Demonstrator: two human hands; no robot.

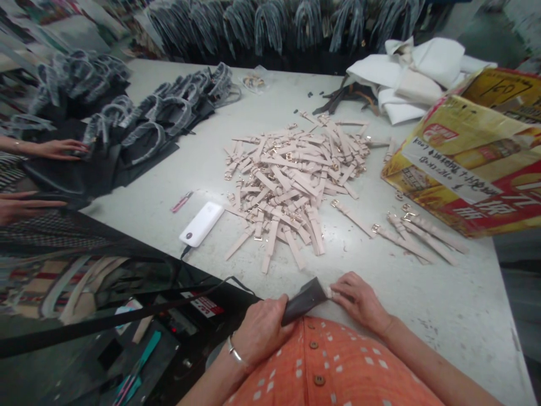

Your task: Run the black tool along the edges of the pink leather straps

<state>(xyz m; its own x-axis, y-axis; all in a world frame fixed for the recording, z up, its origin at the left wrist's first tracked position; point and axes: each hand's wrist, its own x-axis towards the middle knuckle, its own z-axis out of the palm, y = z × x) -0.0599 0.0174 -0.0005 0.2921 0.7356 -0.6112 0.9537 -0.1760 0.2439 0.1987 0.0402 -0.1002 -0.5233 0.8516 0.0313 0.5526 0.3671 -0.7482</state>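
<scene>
My left hand [264, 326], with a silver bangle on its wrist, is closed around a flat black leather-like piece [305, 301] close to my body. At the far end of that piece, my right hand [362, 300] pinches a small pale piece [328, 292] between thumb and fingers. The pale piece touches or nearly touches the black one; its kind is too small to tell. Beyond my hands lies a heap of beige buckle straps [291, 180] with gold-coloured buckles. Several more buckle straps [406, 242] lie apart to the right.
A white power bank [202, 224] with a cable and a pink-handled tool [181, 202] lie left of the heap. At right stands a yellow-red carton [460, 163], with white sheets [422, 79] behind. A co-worker's hands [59, 149] rest by black bags [147, 135] with wrapped handles.
</scene>
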